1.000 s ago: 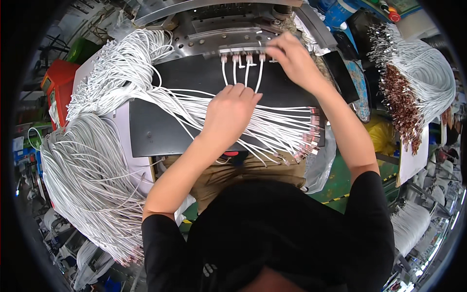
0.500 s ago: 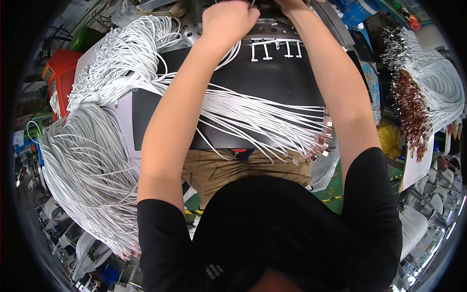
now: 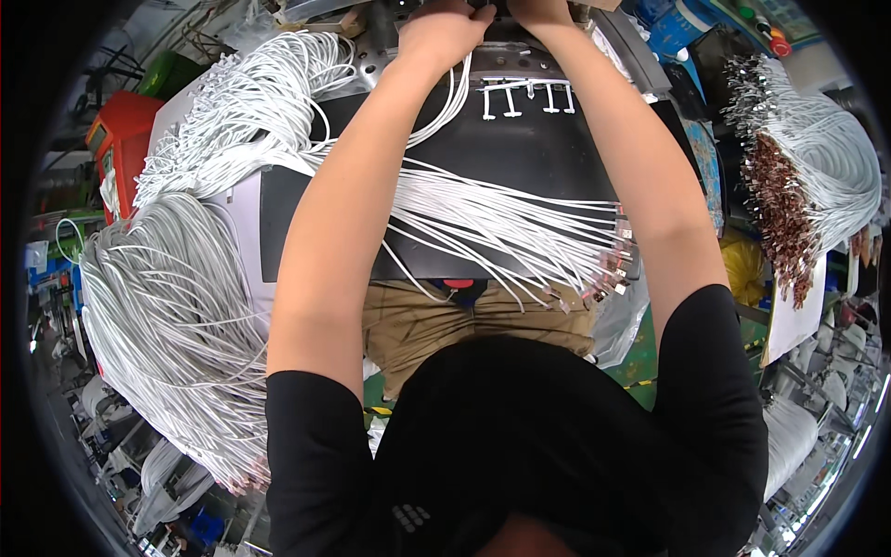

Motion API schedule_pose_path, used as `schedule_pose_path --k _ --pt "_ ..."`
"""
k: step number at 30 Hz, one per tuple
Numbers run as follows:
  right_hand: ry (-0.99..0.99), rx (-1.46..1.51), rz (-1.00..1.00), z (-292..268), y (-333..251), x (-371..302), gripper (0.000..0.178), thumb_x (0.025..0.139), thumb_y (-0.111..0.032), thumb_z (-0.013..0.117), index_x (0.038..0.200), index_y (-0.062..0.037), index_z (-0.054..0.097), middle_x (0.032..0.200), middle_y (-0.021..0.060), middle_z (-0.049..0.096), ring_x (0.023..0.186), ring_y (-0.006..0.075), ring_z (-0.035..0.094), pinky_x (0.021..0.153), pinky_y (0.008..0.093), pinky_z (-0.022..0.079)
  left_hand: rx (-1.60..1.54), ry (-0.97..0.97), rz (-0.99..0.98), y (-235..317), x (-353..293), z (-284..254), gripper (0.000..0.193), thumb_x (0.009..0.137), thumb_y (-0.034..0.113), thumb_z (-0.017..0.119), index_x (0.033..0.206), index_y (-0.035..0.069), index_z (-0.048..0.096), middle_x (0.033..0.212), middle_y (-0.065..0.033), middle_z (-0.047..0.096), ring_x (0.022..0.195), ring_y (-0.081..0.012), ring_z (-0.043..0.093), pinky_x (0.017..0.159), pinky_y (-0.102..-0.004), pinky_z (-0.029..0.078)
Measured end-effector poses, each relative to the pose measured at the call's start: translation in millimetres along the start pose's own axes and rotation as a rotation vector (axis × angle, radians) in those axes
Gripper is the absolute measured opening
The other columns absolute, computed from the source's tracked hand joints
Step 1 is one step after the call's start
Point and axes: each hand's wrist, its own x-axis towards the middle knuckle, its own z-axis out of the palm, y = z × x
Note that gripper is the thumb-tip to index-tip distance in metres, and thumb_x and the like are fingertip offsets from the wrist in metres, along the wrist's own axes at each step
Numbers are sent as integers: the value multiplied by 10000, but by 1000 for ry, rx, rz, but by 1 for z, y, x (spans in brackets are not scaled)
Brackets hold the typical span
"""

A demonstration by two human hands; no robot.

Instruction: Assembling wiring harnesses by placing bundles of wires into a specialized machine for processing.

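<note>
Both arms reach to the far side, over a metal machine bed (image 3: 510, 63). My left hand (image 3: 445, 33) is curled there, with white cables (image 3: 457, 97) rising in a loop to its thumb side; it appears closed on them. Beside it is my right hand (image 3: 542, 13), its fingers cut off by the upper edge, so its grip is hidden. Just below the hands lies a white plastic strip (image 3: 529, 85) with several T-shaped branches. A fan of white cables with flat metal plugs (image 3: 520, 218) spreads over the black work surface (image 3: 548, 158) under my forearms.
Piled cable coils (image 3: 251, 111) lie at the left, with a large grey-white cable bundle (image 3: 172, 316) hanging nearer me. A red box-shaped thing (image 3: 125, 139) stands behind. On the right, more bundled cables (image 3: 831, 158) show brown ends. A blue container (image 3: 682, 28) stands far right.
My left hand has shifted slightly right and nearer me, and more of the cable loop shows beneath it. The right hand has moved a little left. The fanned cables lie almost as before.
</note>
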Motion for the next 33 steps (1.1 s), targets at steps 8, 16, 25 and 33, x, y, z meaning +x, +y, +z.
schedule_pose_path --k 8,16,25,33 --pt "-502 477 10 -135 -62 6 435 1010 -313 474 1260 15 611 1275 250 610 1276 397 511 1084 464 384 153 189 -45 7 -38 -10 443 944 285 546 1292 16 600 1148 -255 677 1098 -358 648 1005 -457 479" --pt "-448 158 -159 -129 -56 -9 569 974 -506 523 1309 -60 632 1342 188 604 1295 347 512 1134 474 329 526 506 245 -14 -30 18 459 855 173 573 1267 -24 610 1266 -207 637 1249 -346 562 1108 -484 379" --pt "-677 334 33 -132 -65 15 454 991 -372 512 1217 0 641 1292 232 611 1251 379 535 1042 470 413 578 682 289 -29 -21 19 425 864 168 564 1245 -8 629 1219 -205 653 1203 -358 577 1094 -491 385" --pt "34 450 143 -13 -14 8 222 971 -160 557 1095 -1 650 1051 196 659 997 341 617 920 425 482 622 774 300 6 -10 38 374 874 126 541 1202 -21 643 1176 -227 659 1129 -388 602 1049 -515 419"
